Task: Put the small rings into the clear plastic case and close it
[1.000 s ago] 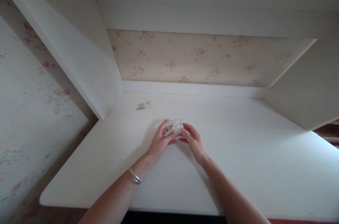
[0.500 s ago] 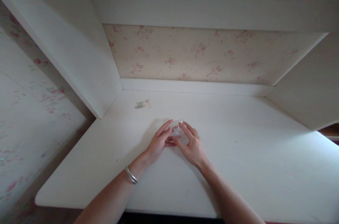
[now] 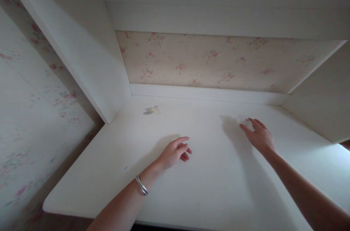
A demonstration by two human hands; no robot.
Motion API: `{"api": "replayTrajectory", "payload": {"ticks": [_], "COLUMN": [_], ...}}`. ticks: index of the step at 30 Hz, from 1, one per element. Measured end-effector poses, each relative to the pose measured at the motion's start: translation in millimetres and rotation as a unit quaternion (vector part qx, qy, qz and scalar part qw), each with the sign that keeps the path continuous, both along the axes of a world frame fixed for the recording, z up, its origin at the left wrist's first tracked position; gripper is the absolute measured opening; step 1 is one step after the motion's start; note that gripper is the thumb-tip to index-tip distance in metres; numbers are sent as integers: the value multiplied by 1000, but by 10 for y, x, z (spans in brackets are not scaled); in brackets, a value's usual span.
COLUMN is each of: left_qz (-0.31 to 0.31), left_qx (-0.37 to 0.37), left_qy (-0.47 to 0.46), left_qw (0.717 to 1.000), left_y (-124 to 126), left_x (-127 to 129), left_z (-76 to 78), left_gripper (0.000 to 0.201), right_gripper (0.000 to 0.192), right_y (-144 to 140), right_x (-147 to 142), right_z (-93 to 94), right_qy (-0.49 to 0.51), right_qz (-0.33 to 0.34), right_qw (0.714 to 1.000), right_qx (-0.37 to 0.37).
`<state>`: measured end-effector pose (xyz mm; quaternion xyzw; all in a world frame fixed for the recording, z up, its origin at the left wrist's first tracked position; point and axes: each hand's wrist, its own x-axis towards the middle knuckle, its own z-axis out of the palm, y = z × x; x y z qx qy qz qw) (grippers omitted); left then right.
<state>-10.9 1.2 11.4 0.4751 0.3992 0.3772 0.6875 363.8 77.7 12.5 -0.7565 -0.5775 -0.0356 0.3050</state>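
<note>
Inspecting tabletop (image 3: 207, 187): found left hand (image 3: 175, 152) low over front-centre, fingers loosely curled, half open, nothing gripped. Found right hand (image 3: 258, 136) reached out to rear right, fingers stretched flat and spread, palm down, at or just above surface; no obj. seen in grasp. Could not tell whether anything small or clear lay under fingertips, pale on pale, too washed out. Logged small coloured rings (image 3: 151, 110) in loose cluster at rear left, near white side panel (image 3: 90, 52), well apart from both hands, closer to left. Noted bracelet (image 3: 141, 185) on left wrist.

Risks, as judged:
- Loose rings, light and unboxed: likely scattered by careless sweep of left hand or forearm; could roll to back edge or off open left side of tabletop.
- Low contrast, white surface w/ glare at right: small or clear items easily missed or knocked by right hand.
- Bracelet could snag or drag rings if wrist passed over cluster.
- Arms spread wide apart: less control over either side at once.
</note>
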Motion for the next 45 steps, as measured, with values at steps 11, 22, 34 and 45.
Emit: {"api": "replayTrajectory", "payload": {"ticks": [11,22,34,45], "left_qz": [-16,-34,14,-45], "left_qx": [24,34,50,73], "left_qy": [60,74,67,80], "left_qw": [998,996,996,993], "left_y": [-7,8,18,-10], "left_x": [20,42,28,52], "left_z": [13,7,-71,-12], "left_gripper": [34,30,32,32], "right_gripper": [64,46,31,29], "right_y": [88,-240,-914,-947], "right_x": [904,-328,-2401,-2240], "right_z": [-345,-52,-93,-79], "right_qy": [1,-92,246,258], "right_qz": [-100,104,344,382], "right_qw": [987,990,899,878], "right_qx": [-123,31,-112,-131]}}
